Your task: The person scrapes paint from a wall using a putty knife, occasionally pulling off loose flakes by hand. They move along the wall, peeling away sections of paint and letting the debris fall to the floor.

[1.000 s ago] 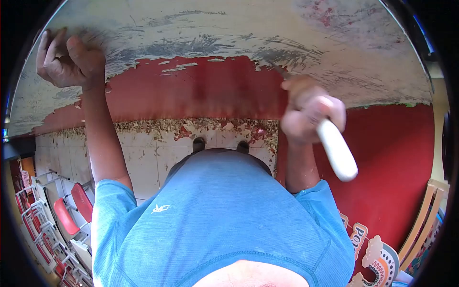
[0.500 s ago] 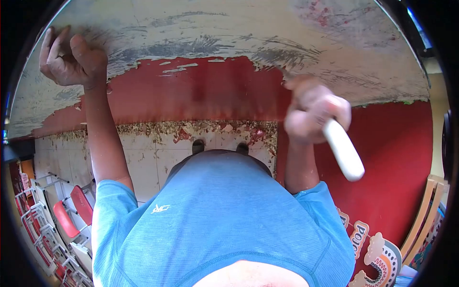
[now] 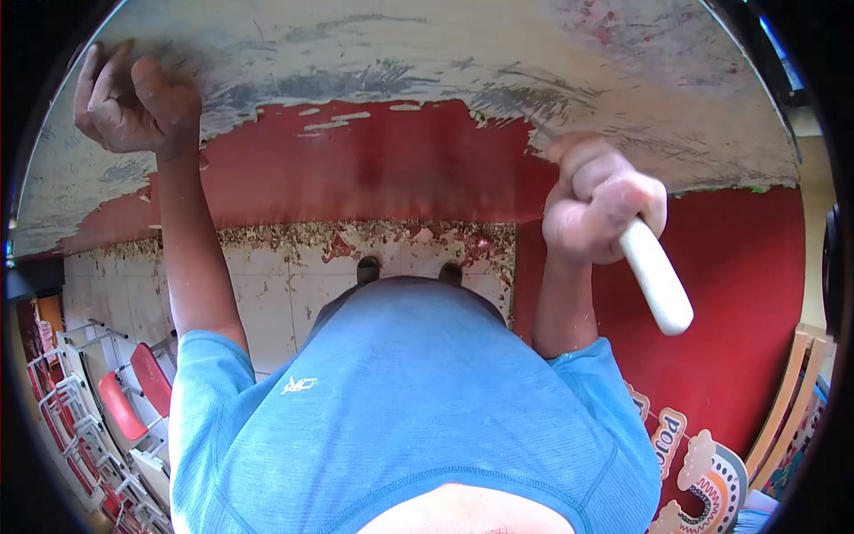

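Note:
A wall fills the top of the view, with a scraped grey-beige surface [image 3: 356, 53] above a layer of red paint [image 3: 374, 169] that has a ragged upper edge. My right hand [image 3: 605, 196] is wrapped round the white handle of a tool [image 3: 656, 278]. The tool's thin dark front end points up and left, close to the ragged edge of the paint; its tip is hard to make out. At the upper left my left hand [image 3: 138, 107] is against the grey surface, its fingers apart and curled, with nothing in them.
Paint flakes [image 3: 338, 245] lie on the tiled floor [image 3: 253, 307] along the wall's foot, near my feet. Stacked red and white chairs [image 3: 124, 405] stand at the lower left. A rainbow cutout [image 3: 725, 485] and a wooden frame [image 3: 787, 400] are at the lower right.
My right hand has moved slightly to the right with the tool. My left hand stays at nearly the same place on the wall.

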Demonstrator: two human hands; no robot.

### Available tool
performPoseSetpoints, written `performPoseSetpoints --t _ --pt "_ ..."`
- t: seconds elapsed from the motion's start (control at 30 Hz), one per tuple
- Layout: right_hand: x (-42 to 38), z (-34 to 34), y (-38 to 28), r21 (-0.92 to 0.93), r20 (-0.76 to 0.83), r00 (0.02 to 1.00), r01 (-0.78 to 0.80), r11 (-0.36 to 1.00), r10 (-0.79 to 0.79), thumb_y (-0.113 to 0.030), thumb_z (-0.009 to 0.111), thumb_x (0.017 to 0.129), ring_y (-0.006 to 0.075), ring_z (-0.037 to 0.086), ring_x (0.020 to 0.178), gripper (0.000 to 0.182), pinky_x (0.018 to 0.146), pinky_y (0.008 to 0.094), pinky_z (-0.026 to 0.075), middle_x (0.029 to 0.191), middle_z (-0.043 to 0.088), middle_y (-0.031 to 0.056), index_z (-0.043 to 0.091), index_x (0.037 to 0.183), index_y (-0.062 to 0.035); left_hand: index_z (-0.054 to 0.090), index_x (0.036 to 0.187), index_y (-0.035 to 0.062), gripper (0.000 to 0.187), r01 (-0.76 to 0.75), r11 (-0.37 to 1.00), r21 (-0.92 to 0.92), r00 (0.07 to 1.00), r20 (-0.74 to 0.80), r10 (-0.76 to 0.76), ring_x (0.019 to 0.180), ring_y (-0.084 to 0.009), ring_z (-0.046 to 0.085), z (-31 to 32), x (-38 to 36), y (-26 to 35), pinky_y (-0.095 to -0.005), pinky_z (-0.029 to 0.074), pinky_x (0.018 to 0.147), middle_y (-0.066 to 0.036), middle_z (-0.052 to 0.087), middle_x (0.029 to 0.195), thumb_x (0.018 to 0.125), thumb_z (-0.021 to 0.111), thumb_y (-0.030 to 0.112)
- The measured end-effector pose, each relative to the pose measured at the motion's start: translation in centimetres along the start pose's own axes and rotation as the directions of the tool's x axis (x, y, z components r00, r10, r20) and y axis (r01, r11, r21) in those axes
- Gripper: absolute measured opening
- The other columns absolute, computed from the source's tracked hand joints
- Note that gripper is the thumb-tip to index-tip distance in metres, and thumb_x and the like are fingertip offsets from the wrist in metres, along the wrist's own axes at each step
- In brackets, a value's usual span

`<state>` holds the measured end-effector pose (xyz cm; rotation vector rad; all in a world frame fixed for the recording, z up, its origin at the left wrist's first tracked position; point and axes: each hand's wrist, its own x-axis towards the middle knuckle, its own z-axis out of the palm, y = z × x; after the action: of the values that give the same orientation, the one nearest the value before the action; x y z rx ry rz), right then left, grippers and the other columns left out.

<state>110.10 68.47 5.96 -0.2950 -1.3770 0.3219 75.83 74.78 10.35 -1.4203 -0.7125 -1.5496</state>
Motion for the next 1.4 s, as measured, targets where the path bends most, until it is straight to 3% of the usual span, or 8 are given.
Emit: performPoseSetpoints --t 0.23,0.37,0.5,0.9,1.03,1.2,1.23,1.4 --pt "-0.4 0.0 0.4 -0.007 0.032 0.999 -0.006 1.000 0.006 -0.026 0.043 0.098 0.0147 0.036 0.040 0.034 0.046 0.0348 0.044 0.049 0.040 0.0035 0.037 0.072 -0.0054 0.062 0.084 -0.0004 0.030 -0.034 0.997 -0.065 0.995 -0.101 0.027 0.095 -0.0165 0.054 0.8 -0.2 -0.8 -0.0231 0.050 0.071 -0.015 0.054 0.106 0.088 0.059 0.029" --pt "-4.7 0.0 2.1 -0.633 0.166 0.825 -0.330 0.700 0.540 -0.012 0.051 0.080 0.0225 0.056 0.064 0.013 0.063 0.0368 0.046 0.054 0.048 0.0049 0.053 0.069 -0.0063 0.062 0.084 -0.0004 0.027 0.010 0.999 -0.035 1.000 -0.022 -0.010 0.093 -0.0173 0.054 0.0 -0.5 -1.1 -0.0240 0.050 0.070 -0.016 0.053 0.107 0.087 0.060 0.026" --pt "-1.0 0.3 0.9 -0.135 0.027 0.998 -0.049 0.990 0.053 -0.028 0.044 0.097 0.0157 0.038 0.042 0.044 0.046 0.0362 0.046 0.047 0.036 0.0020 0.034 0.062 -0.0047 0.059 0.095 -0.0047 0.020 0.122 0.992 -0.040 0.990 0.074 -0.119 0.103 -0.0223 0.054 -1.1 -1.4 -1.8 -0.0269 0.049 0.081 -0.016 0.050 0.111 0.084 0.055 0.012" --pt "-2.0 -1.4 0.7 -0.199 -0.014 0.998 -0.069 0.978 0.068 -0.019 0.049 0.095 0.0161 0.039 0.043 0.031 0.046 0.0344 0.043 0.049 0.040 0.0039 0.038 0.071 -0.0044 0.060 0.087 -0.0042 0.027 0.002 0.988 -0.153 0.998 -0.069 -0.013 0.092 -0.0182 0.056 0.5 -0.5 -0.8 -0.0245 0.051 0.074 -0.017 0.049 0.110 0.086 0.061 0.022" --pt "-4.2 -1.7 2.9 -0.542 0.174 0.975 -0.023 0.840 0.138 -0.016 0.049 0.093 0.0170 0.042 0.043 0.021 0.047 0.0326 0.041 0.054 0.046 0.0035 0.048 0.075 -0.0050 0.060 0.087 -0.0045 0.028 -0.013 0.994 -0.112 0.998 -0.065 0.005 0.093 -0.0197 0.056 0.4 -0.4 -0.5 -0.0240 0.052 0.073 -0.017 0.049 0.110 0.087 0.061 0.024" --pt "0.3 -2.5 0.8 -0.104 -0.141 0.990 -0.008 0.995 -0.007 -0.025 0.049 0.094 0.0118 0.028 0.042 0.037 0.044 0.0315 0.039 0.050 0.029 -0.0001 0.038 0.064 -0.0075 0.059 0.087 -0.0063 0.031 0.005 0.994 -0.107 0.998 -0.060 -0.012 0.097 -0.0225 0.057 0.0 -0.8 -0.2 -0.0289 0.052 0.080 -0.017 0.049 0.108 0.087 0.062 0.025" --pt "-0.8 -3.6 1.1 -0.585 -0.035 0.997 0.031 0.810 -0.064 -0.025 0.048 0.096 0.0113 0.029 0.042 0.041 0.043 0.0330 0.040 0.049 0.029 0.0004 0.034 0.062 -0.0082 0.059 0.087 -0.0064 0.031 0.018 0.985 -0.172 0.994 -0.108 -0.037 0.097 -0.0228 0.057 0.8 -0.4 0.0 -0.0297 0.052 0.080 -0.017 0.049 0.108 0.086 0.062 0.025" --pt "-1.3 -3.9 1.3 -0.246 -0.091 0.995 0.009 0.969 -0.033 -0.025 0.046 0.096 0.0156 0.054 0.046 0.039 0.046 0.0281 0.046 0.050 0.054 0.0062 0.046 0.061 -0.0051 0.060 0.087 -0.0043 0.032 -0.038 0.999 0.039 0.999 -0.008 0.038 0.097 -0.0223 0.057 -0.6 -1.1 -1.9 -0.0299 0.052 0.081 -0.017 0.050 0.106 0.086 0.061 0.027"
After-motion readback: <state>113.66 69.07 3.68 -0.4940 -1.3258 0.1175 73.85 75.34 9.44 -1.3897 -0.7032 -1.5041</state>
